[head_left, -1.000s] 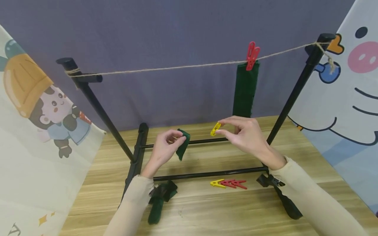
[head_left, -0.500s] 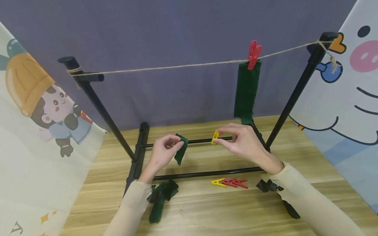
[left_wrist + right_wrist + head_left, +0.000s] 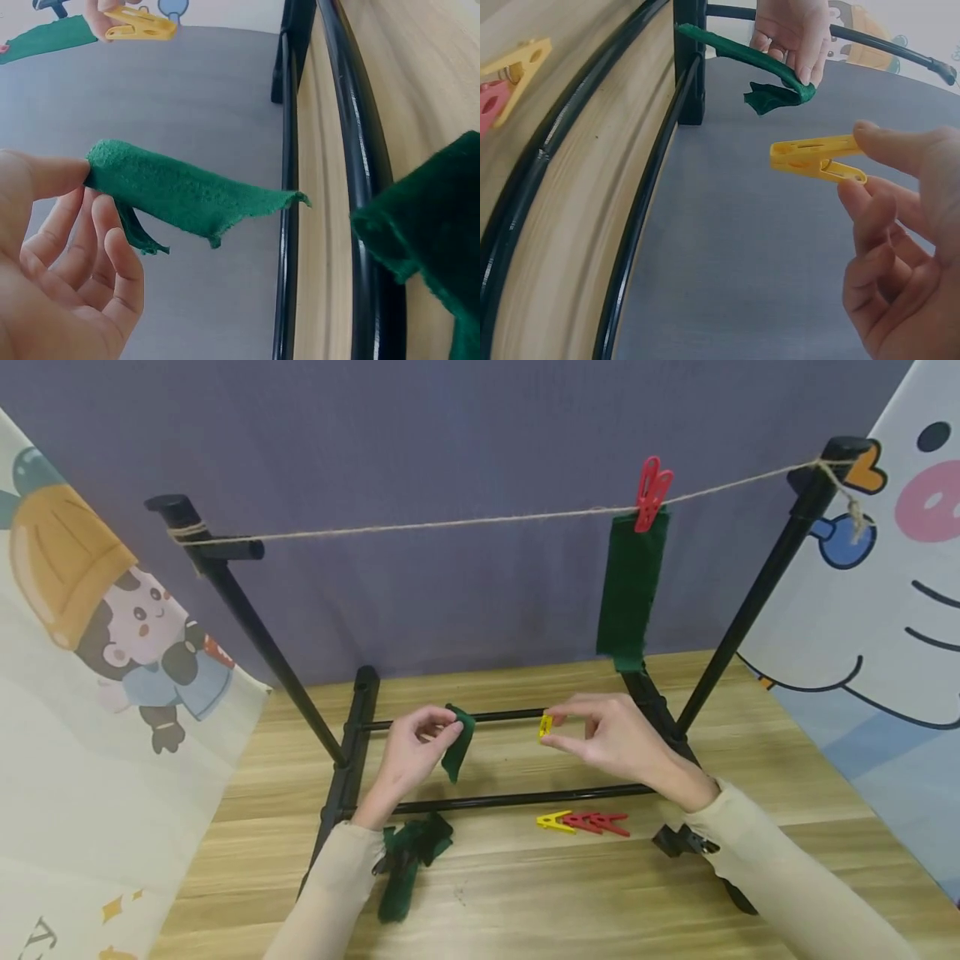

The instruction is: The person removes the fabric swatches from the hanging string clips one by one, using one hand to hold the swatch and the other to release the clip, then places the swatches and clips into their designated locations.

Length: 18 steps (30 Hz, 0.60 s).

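Note:
In the head view my left hand point(image 3: 412, 752) pinches a folded strip of green cloth point(image 3: 180, 187) at its top, and the ends dangle below the fingers. Across from it, my right hand point(image 3: 618, 739) holds a yellow clothespin point(image 3: 814, 159) by its handles between thumb and forefinger. The clothespin's nose points toward the left hand, with a gap between it and the cloth. Both hands are held over the black frame's lower bars, below the twine line point(image 3: 450, 525). A longer green cloth strip point(image 3: 632, 589) hangs from that line at the right under a red clothespin point(image 3: 653, 495).
On the table point(image 3: 510, 893) in front of the frame lie a yellow clothespin point(image 3: 553, 821) and red clothespins point(image 3: 600, 823) in a row. A pile of green cloth point(image 3: 408, 860) is beside the left wrist. Black posts point(image 3: 258, 627) stand at both ends of the line.
The right hand has lowered and turned the yellow clothespin more upright. My left hand has sunk slightly with the cloth strip. The head view has shifted a little.

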Each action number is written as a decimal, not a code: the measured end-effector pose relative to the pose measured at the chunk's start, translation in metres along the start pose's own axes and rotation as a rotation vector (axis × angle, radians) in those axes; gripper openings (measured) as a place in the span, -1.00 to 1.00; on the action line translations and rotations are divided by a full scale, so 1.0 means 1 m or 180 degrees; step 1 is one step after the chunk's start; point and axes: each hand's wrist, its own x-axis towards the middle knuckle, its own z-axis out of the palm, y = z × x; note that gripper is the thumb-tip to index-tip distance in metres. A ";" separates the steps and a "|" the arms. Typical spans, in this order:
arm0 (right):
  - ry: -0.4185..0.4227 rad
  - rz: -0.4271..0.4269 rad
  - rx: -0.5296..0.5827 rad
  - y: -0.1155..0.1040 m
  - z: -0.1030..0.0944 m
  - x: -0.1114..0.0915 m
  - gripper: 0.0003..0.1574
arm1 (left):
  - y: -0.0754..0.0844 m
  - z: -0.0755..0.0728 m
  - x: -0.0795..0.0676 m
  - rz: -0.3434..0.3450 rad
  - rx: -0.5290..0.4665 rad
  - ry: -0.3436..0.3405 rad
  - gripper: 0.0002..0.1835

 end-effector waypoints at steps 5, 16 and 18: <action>-0.0108 0.0051 -0.0045 0.005 0.006 -0.004 -0.59 | -0.006 -0.001 -0.002 -0.0037 -0.0014 0.0079 -0.84; -0.0245 0.0162 0.0032 0.010 0.020 -0.014 -0.60 | -0.014 -0.009 -0.010 -0.0072 0.0127 0.0286 -0.84; -0.0291 0.0191 0.0076 0.011 0.023 -0.016 -0.60 | -0.016 -0.010 -0.013 -0.0067 0.0148 0.0262 -0.85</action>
